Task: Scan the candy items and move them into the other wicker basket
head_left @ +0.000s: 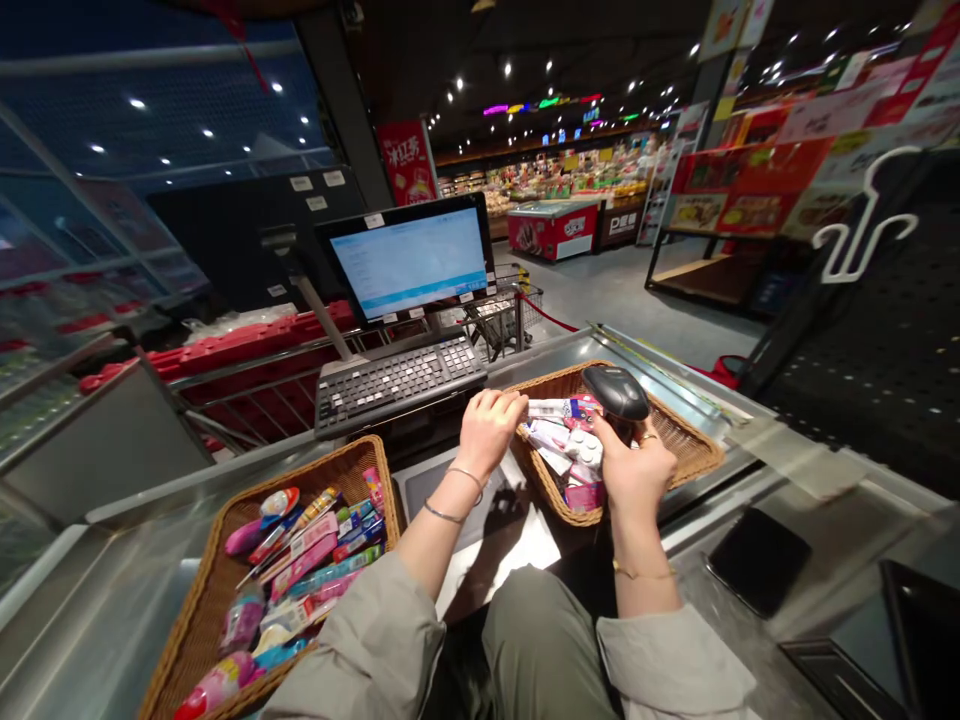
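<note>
My right hand (639, 468) is wrapped round the handle of a black handheld barcode scanner (616, 392), its head over the right wicker basket (694, 455). My left hand (487, 430) is closed at that basket's near-left rim, pinching the end of a slim white-and-pink packet (551, 409). The packet's other end lies just below the scanner head. Under my hands the basket holds several small packaged goods, among them a white piece with round bumps (585, 447) and a pink packet (583, 497).
A second wicker basket (208, 560) with colourful small packages stands at the left on the metal counter (97, 590). Behind my hands are a keyboard (401, 380) and a lit monitor (412, 262). A black flat pad (759, 560) lies at the right.
</note>
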`<state>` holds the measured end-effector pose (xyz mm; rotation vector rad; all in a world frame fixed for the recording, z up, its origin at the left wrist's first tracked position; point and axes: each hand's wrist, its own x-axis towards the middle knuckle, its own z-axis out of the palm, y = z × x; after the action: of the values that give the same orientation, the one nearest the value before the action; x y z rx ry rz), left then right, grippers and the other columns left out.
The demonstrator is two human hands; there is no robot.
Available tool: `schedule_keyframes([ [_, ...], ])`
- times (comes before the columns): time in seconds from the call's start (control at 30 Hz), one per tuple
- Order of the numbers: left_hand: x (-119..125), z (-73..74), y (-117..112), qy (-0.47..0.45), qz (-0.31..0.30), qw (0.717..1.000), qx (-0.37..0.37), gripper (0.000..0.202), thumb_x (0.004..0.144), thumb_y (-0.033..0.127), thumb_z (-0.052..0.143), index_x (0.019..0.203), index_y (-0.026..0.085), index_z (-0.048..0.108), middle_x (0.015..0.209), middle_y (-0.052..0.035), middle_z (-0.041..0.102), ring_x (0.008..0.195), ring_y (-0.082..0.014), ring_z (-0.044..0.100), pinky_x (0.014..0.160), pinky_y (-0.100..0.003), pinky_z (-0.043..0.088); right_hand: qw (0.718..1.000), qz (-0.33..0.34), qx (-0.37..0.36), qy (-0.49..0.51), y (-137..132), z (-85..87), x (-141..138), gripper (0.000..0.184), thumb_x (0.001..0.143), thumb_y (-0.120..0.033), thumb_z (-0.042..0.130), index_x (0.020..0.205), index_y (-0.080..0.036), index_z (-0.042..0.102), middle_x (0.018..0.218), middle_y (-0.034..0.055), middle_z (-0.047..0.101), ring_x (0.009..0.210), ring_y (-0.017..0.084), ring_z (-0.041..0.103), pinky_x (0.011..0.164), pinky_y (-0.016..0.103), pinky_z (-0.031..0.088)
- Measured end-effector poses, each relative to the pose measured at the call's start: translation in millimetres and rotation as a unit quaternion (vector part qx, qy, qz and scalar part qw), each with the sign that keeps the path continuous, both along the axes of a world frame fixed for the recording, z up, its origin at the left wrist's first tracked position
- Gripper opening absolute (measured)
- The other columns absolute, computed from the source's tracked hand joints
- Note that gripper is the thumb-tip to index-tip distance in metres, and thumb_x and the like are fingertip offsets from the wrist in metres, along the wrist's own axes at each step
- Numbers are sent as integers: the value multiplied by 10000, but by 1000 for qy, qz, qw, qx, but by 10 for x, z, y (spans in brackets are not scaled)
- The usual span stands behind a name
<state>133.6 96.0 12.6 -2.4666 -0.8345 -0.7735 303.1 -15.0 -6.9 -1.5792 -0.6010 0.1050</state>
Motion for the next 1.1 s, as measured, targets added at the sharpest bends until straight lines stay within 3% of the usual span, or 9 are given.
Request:
schedule_keyframes([
  [0.27, 446, 7, 132, 39, -51, 998, -17, 285, 1007, 232, 488, 1245, 253, 643, 1339, -20, 672, 1264, -212, 587, 1160, -485, 382, 992, -99, -74, 14, -41, 20, 174, 628, 656, -658, 705, 1000, -137, 773, 963, 167, 769, 873, 336, 696, 781, 420, 500],
  [0.47, 407, 93, 4, 7, -40, 998, -49, 380, 1005, 240, 471, 1375, 223, 557, 1458, -55, 570, 1397, -278, 471, 1206, -582, 288, 988, -122, -96, 0, -52, -13, 255, 647, 659, -699, 696, 961, -134, 790, 858, 167, 770, 792, 335, 702, 714, 396, 487],
  [0.63, 28, 190, -228, -89, 20, 993, -72, 406, 969, 307, 549, 1369, 237, 556, 1456, -96, 568, 1410, -312, 446, 1200, -656, 224, 987, -136, -89, -9, -79, 13, 191, 647, 634, -724, 714, 837, -116, 799, 734, 159, 749, 683, 311, 677, 665, 392, 487],
  [0.8, -506, 96, -458, -156, 74, 980, -103, 387, 950, 292, 582, 1335, 257, 565, 1432, -90, 592, 1387, -314, 475, 1180, -661, 256, 990, -108, -92, -7, -83, 50, -30, 670, 648, -731, 703, 877, -107, 793, 793, 173, 757, 708, 312, 676, 683, 400, 495],
  [0.93, -910, -6, -580, -176, 111, 970, -123, 397, 945, 300, 594, 1338, 267, 555, 1421, -93, 601, 1381, -314, 485, 1165, -670, 273, 997, -55, -56, -10, -47, 78, -280, 663, 669, -695, 711, 962, -104, 779, 835, 170, 763, 796, 325, 699, 724, 393, 501],
  [1.1, -1412, -25, -666, -199, 166, 957, -134, 402, 944, 303, 603, 1339, 255, 549, 1403, -99, 616, 1373, -303, 499, 1158, -647, 303, 997, 65, -6, -34, 16, 130, -655, 595, 726, -591, 727, 1095, -126, 750, 956, 145, 774, 910, 306, 710, 826, 389, 509],
])
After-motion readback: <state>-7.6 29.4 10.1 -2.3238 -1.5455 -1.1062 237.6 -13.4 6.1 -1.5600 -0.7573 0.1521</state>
